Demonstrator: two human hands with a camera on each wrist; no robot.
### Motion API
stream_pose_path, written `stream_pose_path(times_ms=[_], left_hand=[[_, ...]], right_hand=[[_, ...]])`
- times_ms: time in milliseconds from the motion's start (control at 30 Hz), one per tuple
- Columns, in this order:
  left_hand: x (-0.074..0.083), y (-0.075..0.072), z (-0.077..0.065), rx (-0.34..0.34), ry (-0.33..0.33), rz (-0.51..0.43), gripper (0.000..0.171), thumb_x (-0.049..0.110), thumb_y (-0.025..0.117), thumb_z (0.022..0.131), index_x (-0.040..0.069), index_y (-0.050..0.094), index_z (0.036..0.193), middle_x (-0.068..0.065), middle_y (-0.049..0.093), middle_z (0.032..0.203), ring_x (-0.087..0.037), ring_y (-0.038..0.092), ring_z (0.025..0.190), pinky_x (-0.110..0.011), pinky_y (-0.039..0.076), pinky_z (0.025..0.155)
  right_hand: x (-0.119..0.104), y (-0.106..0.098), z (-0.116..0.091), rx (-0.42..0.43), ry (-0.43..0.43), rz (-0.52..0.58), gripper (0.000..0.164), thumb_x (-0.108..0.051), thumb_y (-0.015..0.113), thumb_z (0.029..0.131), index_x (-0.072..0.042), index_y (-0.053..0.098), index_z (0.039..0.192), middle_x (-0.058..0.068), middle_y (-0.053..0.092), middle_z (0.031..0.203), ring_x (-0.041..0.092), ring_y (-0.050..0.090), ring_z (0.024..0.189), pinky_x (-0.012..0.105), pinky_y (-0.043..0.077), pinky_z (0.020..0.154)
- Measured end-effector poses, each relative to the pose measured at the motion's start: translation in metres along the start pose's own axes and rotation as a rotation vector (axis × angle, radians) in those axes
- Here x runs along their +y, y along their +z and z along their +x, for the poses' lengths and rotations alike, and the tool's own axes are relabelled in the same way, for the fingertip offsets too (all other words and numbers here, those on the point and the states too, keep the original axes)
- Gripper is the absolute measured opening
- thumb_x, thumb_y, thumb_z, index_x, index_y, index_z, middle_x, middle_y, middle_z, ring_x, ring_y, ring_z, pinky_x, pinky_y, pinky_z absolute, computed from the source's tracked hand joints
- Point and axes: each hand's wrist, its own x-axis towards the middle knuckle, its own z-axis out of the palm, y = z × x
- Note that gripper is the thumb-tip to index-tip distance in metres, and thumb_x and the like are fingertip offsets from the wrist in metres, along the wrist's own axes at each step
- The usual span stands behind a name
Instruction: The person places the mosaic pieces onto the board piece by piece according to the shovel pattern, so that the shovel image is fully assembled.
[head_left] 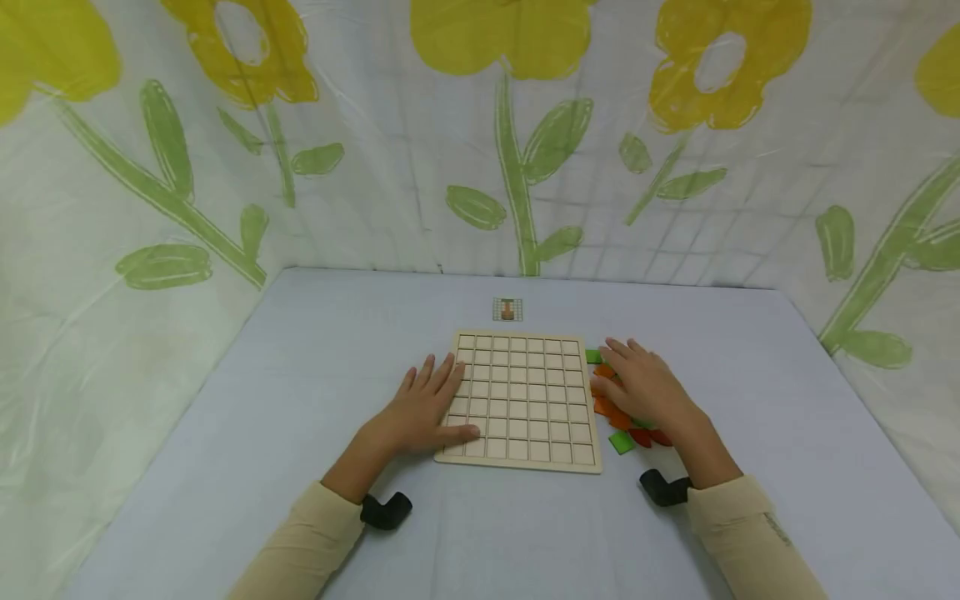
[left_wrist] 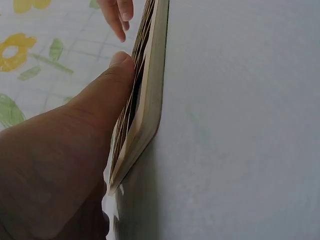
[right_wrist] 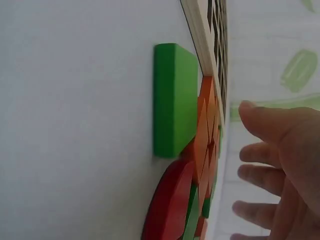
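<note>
A square wooden grid board [head_left: 519,410] lies on the table in front of me. My left hand [head_left: 420,417] rests on its left edge with fingers spread; in the left wrist view the thumb [left_wrist: 100,95] lies along the rim. To the right of the board is a pile of coloured pieces: orange tiles [head_left: 617,417], green tiles [head_left: 621,442] and red pieces with a curved side [head_left: 642,437]. Over this pile hovers my right hand [head_left: 641,383], fingers loosely extended and holding nothing. It covers part of the pile in the head view.
A small card [head_left: 507,309] with a grid and a brown figure lies beyond the board's far edge. The table [head_left: 337,358] has a pale cover. Behind it hangs a white cloth [head_left: 390,208] painted with yellow flowers. Dark wrist mounts [head_left: 386,511] sit below both hands.
</note>
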Motion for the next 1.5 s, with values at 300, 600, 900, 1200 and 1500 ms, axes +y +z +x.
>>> stream_pose_path(times_ms=[300,600,900,1200,1500], left_hand=[[0.002,0.0,-0.002,-0.029,0.0,-0.034,0.108,0.075,0.05,0.091,0.005,0.008,0.161,-0.017,-0.003,0.166,-0.043,-0.006,0.15,-0.061,0.002,0.116],[0.004,0.001,-0.002,-0.047,-0.007,-0.016,0.109,0.076,0.049,0.09,0.007,0.005,0.162,-0.016,-0.006,0.166,-0.04,-0.009,0.15,-0.06,-0.002,0.116],[0.004,0.002,-0.003,-0.038,-0.003,-0.012,0.108,0.074,0.051,0.091,0.006,0.006,0.161,-0.017,-0.004,0.166,-0.041,-0.007,0.15,-0.061,-0.001,0.116],[0.004,0.002,-0.002,-0.051,-0.015,-0.012,0.108,0.074,0.05,0.09,0.008,0.005,0.162,-0.015,-0.006,0.166,-0.04,-0.009,0.15,-0.06,-0.003,0.116],[0.003,0.002,-0.001,-0.058,-0.016,0.002,0.108,0.074,0.051,0.09,0.008,0.005,0.162,-0.015,-0.006,0.167,-0.04,-0.008,0.15,-0.061,-0.002,0.116]], right_hand=[[-0.004,0.0,0.023,-0.011,0.032,0.05,0.04,-0.013,0.067,0.097,0.006,0.061,0.131,0.024,0.061,0.132,0.043,0.055,0.122,0.056,0.045,0.099],[-0.007,-0.001,0.038,-0.024,0.065,0.027,0.027,-0.006,0.071,0.092,-0.001,0.073,0.119,0.019,0.069,0.12,0.031,0.066,0.096,0.045,0.054,0.079],[-0.009,0.004,0.048,-0.004,0.057,-0.024,0.014,-0.002,0.069,0.092,-0.002,0.077,0.104,0.015,0.073,0.102,0.028,0.067,0.084,0.042,0.055,0.071],[-0.011,0.003,0.05,-0.004,0.017,-0.041,0.007,0.001,0.07,0.092,-0.001,0.076,0.096,0.014,0.072,0.096,0.029,0.068,0.086,0.041,0.055,0.073],[-0.01,0.0,0.054,-0.006,0.011,-0.034,0.004,0.001,0.074,0.089,-0.001,0.074,0.093,0.013,0.071,0.092,0.028,0.067,0.082,0.039,0.055,0.069]])
